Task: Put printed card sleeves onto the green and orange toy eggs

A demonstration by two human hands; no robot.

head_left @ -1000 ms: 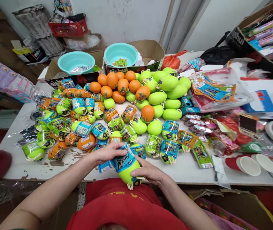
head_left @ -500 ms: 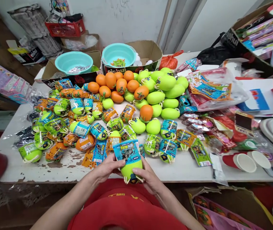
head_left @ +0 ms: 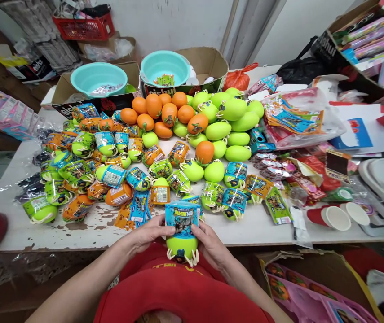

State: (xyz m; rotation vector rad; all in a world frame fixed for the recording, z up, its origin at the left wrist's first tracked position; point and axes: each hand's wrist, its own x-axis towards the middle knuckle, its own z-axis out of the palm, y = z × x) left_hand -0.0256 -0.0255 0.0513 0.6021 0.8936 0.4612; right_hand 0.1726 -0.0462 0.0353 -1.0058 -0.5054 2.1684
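Note:
A green egg-shaped toy [head_left: 181, 246] with white claws and a blue printed sleeve [head_left: 182, 219] stands upright at the table's near edge, held between both hands. My left hand [head_left: 151, 233] grips its left side with fingers on the sleeve. My right hand [head_left: 210, 244] grips its right side the same way. Just beyond lie several loose blue and orange sleeves [head_left: 138, 210] and wrapped eggs [head_left: 234, 202].
A white table [head_left: 262, 226] is crowded with wrapped eggs at the left [head_left: 77, 172] and bare orange [head_left: 169, 114] and green eggs [head_left: 232, 130] in the middle. Two teal basins [head_left: 98, 78] sit in cardboard boxes behind. Red cups [head_left: 333, 217] and packets lie at the right; an open box [head_left: 313, 291] stands below.
The egg has turned from tilted to upright and come closer to my body. Both hands have shifted to hold the sleeve squarely on its sides.

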